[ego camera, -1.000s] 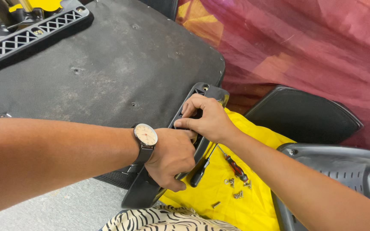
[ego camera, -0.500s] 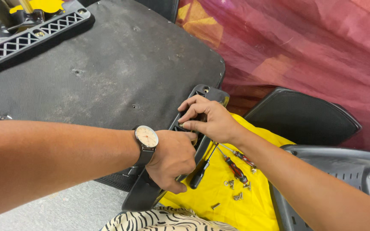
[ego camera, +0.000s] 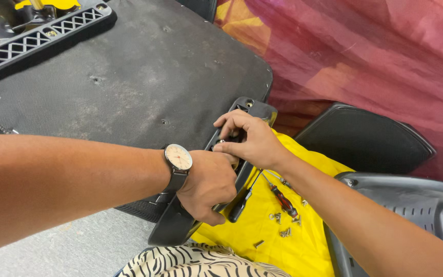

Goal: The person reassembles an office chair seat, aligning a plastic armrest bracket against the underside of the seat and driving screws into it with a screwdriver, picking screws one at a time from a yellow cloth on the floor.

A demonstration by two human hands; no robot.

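Observation:
A long black plastic armrest bracket [ego camera: 255, 109] lies against the edge of a large black fabric-covered seat underside [ego camera: 129, 77]. My left hand [ego camera: 206, 185], with a wristwatch, grips the lower part of the bracket. My right hand [ego camera: 247, 138] pinches something small against the bracket's middle; what it is stays hidden under the fingers. Just below the hands, on a yellow cloth [ego camera: 278, 246], lie a black-handled screwdriver [ego camera: 239, 202], a red-handled screwdriver [ego camera: 283, 197] and several loose screws [ego camera: 283, 225].
A black lattice-patterned bar [ego camera: 42, 36] is fixed along the seat's far left. Another black seat pad [ego camera: 365, 138] and a grey plastic shell [ego camera: 401, 205] lie at right. Red sheer fabric [ego camera: 375, 56] covers the back right. Zebra-print cloth [ego camera: 201, 264] is at the bottom.
My right hand has slid slightly down the bracket toward my left hand. The left hand keeps its grip in the same place.

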